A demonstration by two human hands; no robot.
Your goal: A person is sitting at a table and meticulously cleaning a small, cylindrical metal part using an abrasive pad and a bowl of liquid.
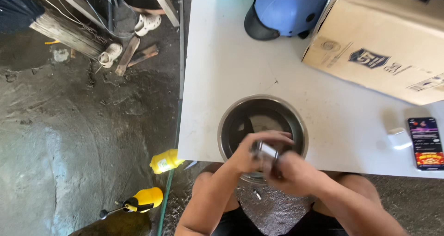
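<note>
Floor, left: two yellow bottles (157,180) lie near the desk (222,55) corner; pale clogs (134,37) sit far left beside scrap wood.

Desk, centre: a steel bowl (231,120) stands at the near edge. Both hands meet directly over its near rim. The left hand (252,150) has its fingers curled around a small metal part (266,150); the right hand (293,171) closes on the same part from the right. The part lies between the palms, touching both, its long axis apparently running left to right; blur hides details. Neither hand is clearly nearer.

Desk, right: a blue helmet (286,9) and a box (384,46) sit far; a phone (425,143) and a white case (398,138) lie near.
</note>
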